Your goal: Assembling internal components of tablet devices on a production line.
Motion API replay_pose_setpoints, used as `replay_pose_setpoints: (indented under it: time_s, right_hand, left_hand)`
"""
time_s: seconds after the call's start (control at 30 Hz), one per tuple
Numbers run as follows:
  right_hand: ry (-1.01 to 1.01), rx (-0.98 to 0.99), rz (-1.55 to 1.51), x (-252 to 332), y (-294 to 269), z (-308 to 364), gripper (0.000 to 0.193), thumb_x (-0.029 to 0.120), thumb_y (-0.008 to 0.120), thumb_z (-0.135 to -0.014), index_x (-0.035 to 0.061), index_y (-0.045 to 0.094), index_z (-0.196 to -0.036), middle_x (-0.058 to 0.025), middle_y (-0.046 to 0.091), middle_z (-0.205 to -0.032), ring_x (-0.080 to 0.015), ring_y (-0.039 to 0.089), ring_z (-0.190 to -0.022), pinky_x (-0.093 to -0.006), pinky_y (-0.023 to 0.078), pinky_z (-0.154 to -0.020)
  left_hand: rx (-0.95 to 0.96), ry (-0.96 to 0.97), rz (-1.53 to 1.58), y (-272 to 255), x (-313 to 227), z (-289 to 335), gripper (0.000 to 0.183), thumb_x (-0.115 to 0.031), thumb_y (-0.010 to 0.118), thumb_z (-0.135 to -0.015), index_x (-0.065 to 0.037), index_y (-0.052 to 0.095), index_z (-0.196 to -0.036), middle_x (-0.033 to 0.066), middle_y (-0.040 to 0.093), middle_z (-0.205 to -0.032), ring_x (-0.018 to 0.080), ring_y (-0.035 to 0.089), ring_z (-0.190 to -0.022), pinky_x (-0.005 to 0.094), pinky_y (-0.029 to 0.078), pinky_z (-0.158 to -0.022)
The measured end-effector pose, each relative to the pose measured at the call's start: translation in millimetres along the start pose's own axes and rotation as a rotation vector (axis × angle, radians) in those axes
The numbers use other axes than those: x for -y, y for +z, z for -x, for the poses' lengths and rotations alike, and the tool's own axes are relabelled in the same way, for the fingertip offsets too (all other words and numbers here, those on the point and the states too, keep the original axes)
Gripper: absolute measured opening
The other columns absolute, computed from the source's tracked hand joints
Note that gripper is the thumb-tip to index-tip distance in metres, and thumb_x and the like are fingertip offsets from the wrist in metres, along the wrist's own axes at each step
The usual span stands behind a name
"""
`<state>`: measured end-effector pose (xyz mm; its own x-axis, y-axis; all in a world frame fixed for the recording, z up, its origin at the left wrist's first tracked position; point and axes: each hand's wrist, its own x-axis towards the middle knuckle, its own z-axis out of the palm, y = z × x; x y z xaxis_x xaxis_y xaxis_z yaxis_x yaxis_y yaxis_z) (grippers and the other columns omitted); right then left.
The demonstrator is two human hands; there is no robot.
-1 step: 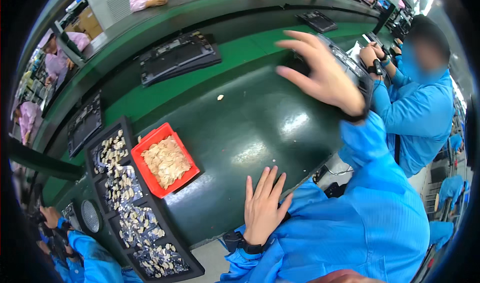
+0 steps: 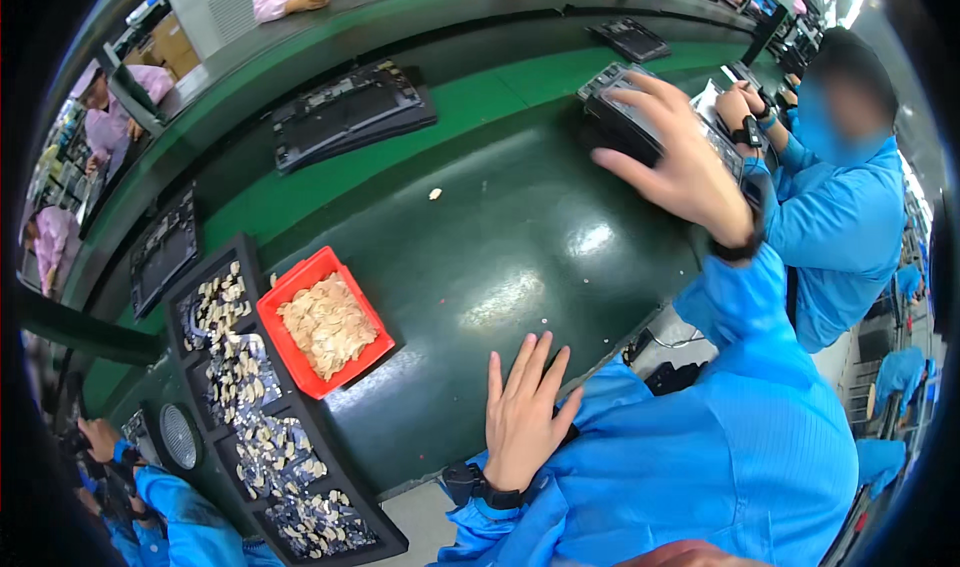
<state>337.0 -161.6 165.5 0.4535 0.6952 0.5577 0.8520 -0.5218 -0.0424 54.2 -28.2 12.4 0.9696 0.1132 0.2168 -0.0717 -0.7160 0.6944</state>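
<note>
Holds left hand [image 2: 524, 419] at five o'clock, right hand [image 2: 690, 159] near chassis [image 2: 612, 119] at two, both wide-fingered; could jolt it by brushing.

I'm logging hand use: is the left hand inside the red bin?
No, the left hand is spread over the dark green tabletop, apart from the red bin.

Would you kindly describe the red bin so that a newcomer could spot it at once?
Find the dark green worktable, then the long black tray along its left side. Just right of that tray sits the red bin, heaped with flat beige pieces. Bright red walls set it apart from the black, divided tray.
</note>
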Motion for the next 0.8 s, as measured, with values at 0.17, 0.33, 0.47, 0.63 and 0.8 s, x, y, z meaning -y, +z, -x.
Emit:
replay_pose_setpoints:
  time_s: [0.17,0.33,0.47,0.63,0.8]
  right_hand:
    - [0.498,0.301,0.222,-79,-47,124,0.075,0.023,0.087,-0.082,0.0091,0.056,-0.149,-0.0295,0.054,-0.148,-0.0474,0.054,-0.135,-0.0491,0.047,-0.113]
    - [0.317,0.176,0.277,-93,-45,142,0.059,0.011,0.078,-0.085,0.0070,0.062,-0.142,-0.0212,0.067,-0.137,-0.0410,0.064,-0.123,-0.0452,0.054,-0.104]
    - [0.342,-0.120,0.286,-118,-66,147,0.049,0.006,0.077,-0.085,0.0052,0.066,-0.133,-0.0200,0.073,-0.122,-0.0386,0.072,-0.108,-0.0431,0.058,-0.090]
    - [0.095,-0.188,0.167,-92,-64,126,0.055,-0.005,0.078,-0.083,0.0008,0.067,-0.137,-0.0188,0.071,-0.133,-0.0361,0.068,-0.127,-0.0422,0.052,-0.108]
    - [-0.111,-0.167,0.051,-55,-58,162,0.054,-0.020,0.066,-0.086,-0.0097,0.063,-0.139,-0.0265,0.068,-0.139,-0.0405,0.066,-0.131,-0.0456,0.050,-0.114]
  left_hand:
    - [0.049,0.043,0.022,0,-1,-12,0.052,-0.031,0.082,-0.089,-0.011,0.072,-0.137,0.0117,0.056,-0.157,0.0318,0.048,-0.150,0.0632,0.021,-0.127]
    - [0.114,0.023,0.031,1,-9,-25,0.056,-0.031,0.082,-0.091,-0.009,0.069,-0.140,0.0141,0.055,-0.158,0.0340,0.044,-0.153,0.0644,0.015,-0.128]
    - [0.103,0.029,0.268,1,-34,-46,0.062,-0.025,0.083,-0.092,-0.005,0.063,-0.146,0.0189,0.058,-0.154,0.0350,0.049,-0.150,0.0629,0.024,-0.126]
    - [-0.077,-0.019,0.772,2,-67,-69,0.063,-0.017,0.083,-0.093,-0.001,0.058,-0.148,0.0197,0.067,-0.144,0.0306,0.064,-0.134,0.0427,0.049,-0.113]
    - [0.215,0.089,0.572,-37,-64,-45,0.024,-0.020,0.080,-0.095,-0.004,0.078,-0.112,0.0132,0.080,-0.105,0.0231,0.078,-0.093,0.0362,0.061,-0.084]
